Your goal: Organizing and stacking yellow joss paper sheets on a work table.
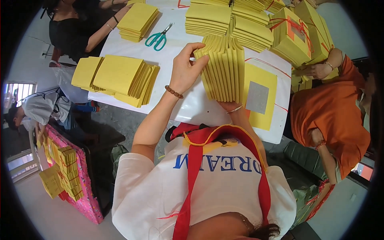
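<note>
From where I stand, both forearms [154,114] reach out ahead — left hand [189,67] farther forward, thumb [201,63] and forefinger [195,46] curved; right hand [230,106] nearer, mostly hidden.

A red apron [193,172] overlaps a white shirt [229,193].

Thick bundle of yel. folded paper pcs [224,74], approx. upright, layered edges showing as long ridges, slightly fanned at top & narrower toward btm, held at near side of white surface [160,59].
</note>
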{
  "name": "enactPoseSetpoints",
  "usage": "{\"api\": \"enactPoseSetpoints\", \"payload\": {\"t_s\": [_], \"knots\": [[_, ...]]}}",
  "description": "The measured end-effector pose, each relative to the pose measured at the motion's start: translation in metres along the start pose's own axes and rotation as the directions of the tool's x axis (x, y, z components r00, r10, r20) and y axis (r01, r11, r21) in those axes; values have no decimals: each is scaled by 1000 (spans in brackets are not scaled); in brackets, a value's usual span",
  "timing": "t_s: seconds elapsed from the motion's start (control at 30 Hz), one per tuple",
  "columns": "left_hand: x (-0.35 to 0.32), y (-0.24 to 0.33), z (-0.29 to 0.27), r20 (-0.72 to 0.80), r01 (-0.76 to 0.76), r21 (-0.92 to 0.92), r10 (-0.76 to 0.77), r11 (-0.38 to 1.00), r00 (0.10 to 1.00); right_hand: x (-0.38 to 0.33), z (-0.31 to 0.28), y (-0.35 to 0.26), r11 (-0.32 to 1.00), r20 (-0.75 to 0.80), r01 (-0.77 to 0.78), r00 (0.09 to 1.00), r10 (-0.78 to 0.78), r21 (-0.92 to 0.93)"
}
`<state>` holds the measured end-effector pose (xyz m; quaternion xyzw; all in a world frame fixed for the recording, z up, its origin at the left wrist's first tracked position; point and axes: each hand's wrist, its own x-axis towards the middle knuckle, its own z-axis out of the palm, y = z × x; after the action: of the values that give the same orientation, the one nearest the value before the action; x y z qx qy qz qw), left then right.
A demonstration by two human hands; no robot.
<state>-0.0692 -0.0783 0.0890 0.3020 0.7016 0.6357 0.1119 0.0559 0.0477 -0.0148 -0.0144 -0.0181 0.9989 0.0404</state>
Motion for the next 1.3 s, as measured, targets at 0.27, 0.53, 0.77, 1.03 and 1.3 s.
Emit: {"api": "enactPoseSetpoints", "payload": {"t_s": [0.27, 0.53, 0.77, 1.03, 1.3], "knots": [[1, -4, 1, -32, -5, 120, 9, 993, 999, 3, -12, 0, 999, 7, -19, 1000, 18, 34], [-1, -6, 2, -62, 33, 100, -27, 994, 998, 5, -8, 0, 996, -90, 32, 995, -39, -80], [-1, -8, 2, -56, 41, 173, -32, 984, 998, 4, -2, 1, 987, -61, 53, 996, -62, -150], [3, -27, -11, 13, 147, 110, -149, 983, 989, 1, -24, -7, 944, -219, 8, 972, -85, -330], [12, -75, -12, -81, 299, -57, -303, 953, 950, 26, -7, -32, 809, -399, -61, 890, -220, -584]]}}
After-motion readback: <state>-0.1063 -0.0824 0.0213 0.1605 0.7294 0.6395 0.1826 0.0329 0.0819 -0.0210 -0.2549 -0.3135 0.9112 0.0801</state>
